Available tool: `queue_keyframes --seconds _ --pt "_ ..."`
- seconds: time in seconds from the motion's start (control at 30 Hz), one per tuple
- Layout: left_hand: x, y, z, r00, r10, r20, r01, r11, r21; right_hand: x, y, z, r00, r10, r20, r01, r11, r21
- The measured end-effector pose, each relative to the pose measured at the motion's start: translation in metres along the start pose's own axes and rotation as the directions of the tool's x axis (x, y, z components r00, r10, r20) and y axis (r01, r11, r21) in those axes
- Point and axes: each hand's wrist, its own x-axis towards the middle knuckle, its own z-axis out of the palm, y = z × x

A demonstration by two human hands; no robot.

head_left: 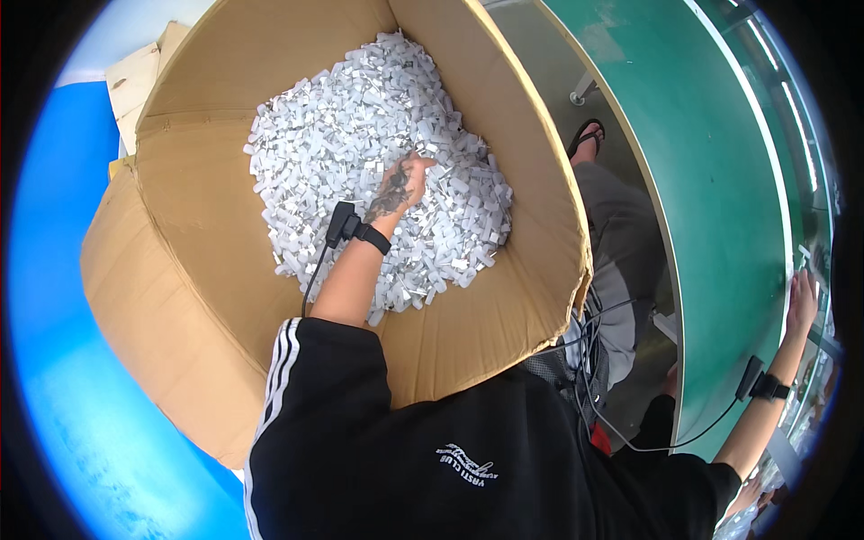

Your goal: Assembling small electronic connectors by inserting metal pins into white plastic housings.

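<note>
My left hand [407, 183] reaches into the heap of small white pieces [315, 148], fingers loosely bent; I cannot tell whether they pinch any. The cardboard box [193, 189] presumably keeps the heap from spilling. Farther off, my right hand [802, 306] stretches to the green table's [711, 180] white-trimmed edge, a blurred pale bit near its fingertips; its grip I cannot tell.
</note>
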Motion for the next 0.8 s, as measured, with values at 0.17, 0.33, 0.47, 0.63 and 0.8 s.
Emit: queue_keyframes --seconds 0.17,0.33,0.47,0.63,0.8 --pt "0.003 0.013 -0.011 0.998 0.067 0.0 -0.065 0.967 0.248 -0.17 -0.046 0.07 0.945 -0.326 0.013 0.324 0.934 -0.153" --pt "-0.009 0.032 -0.011 0.975 0.053 0.215 -0.05 0.999 -0.02 -0.315 -0.067 0.12 0.93 -0.361 0.062 0.366 0.911 -0.189" --pt "-0.009 0.023 0.006 0.973 0.022 0.231 0.011 0.99 -0.14 -0.361 -0.057 0.149 0.935 -0.354 0.011 0.353 0.927 -0.125" --pt "-0.019 0.033 0.008 0.991 -0.051 0.124 0.077 0.973 -0.219 -0.387 -0.05 0.16 0.933 -0.357 -0.055 0.351 0.931 -0.097" --pt "-0.023 0.028 0.014 1.0 -0.022 0.02 0.027 0.941 -0.339 -0.397 -0.044 0.167 0.947 -0.313 -0.07 0.311 0.95 -0.036"
